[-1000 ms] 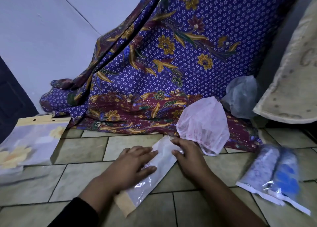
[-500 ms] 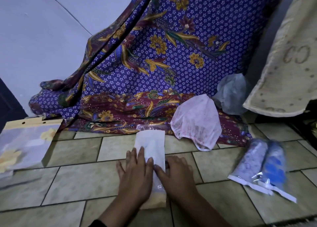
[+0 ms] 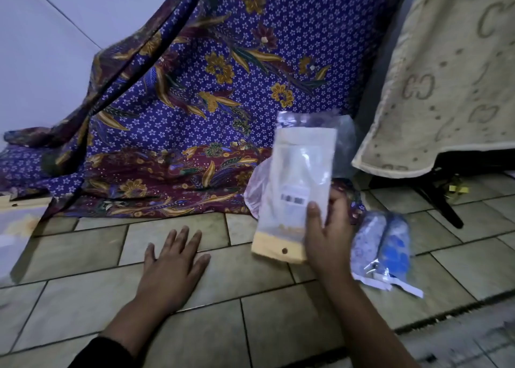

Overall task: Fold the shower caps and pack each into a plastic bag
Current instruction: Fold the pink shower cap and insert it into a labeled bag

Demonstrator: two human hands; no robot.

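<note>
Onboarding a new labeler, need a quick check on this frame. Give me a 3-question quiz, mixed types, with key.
1. True or false: the left hand grips the plastic bag.
2. Which hand holds the bag up off the tiled floor? A) left B) right C) both
3. Fill in: ___ packed bags lie on the floor just to the right of the right hand.

Key
1. False: it rests flat on the floor, fingers spread.
2. B
3. two
</note>
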